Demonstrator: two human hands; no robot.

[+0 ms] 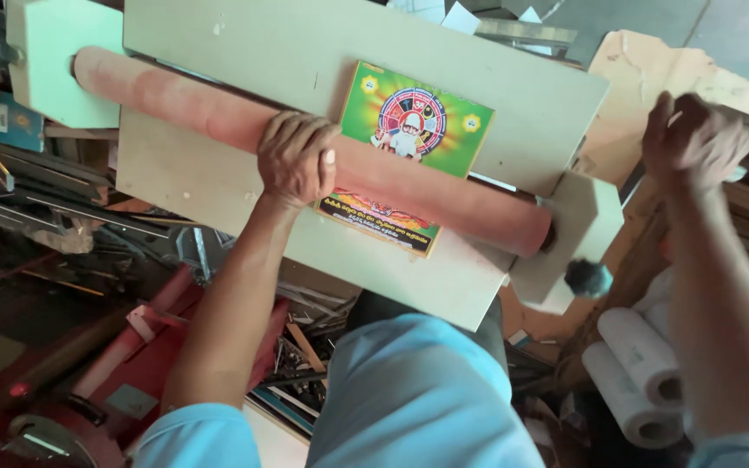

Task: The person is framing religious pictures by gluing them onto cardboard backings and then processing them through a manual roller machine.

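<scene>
My left hand (296, 158) lies on the reddish roller (305, 147), fingers curled together over it — the green printed picture board (409, 139) just past my fingertips. My right hand (695, 139) is blurred — grip unclear.

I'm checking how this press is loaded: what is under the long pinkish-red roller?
Under the long pinkish-red roller lies a green printed picture card on a pale flat board. The left hand rests on the roller. The card's middle strip is covered by the roller.
</scene>
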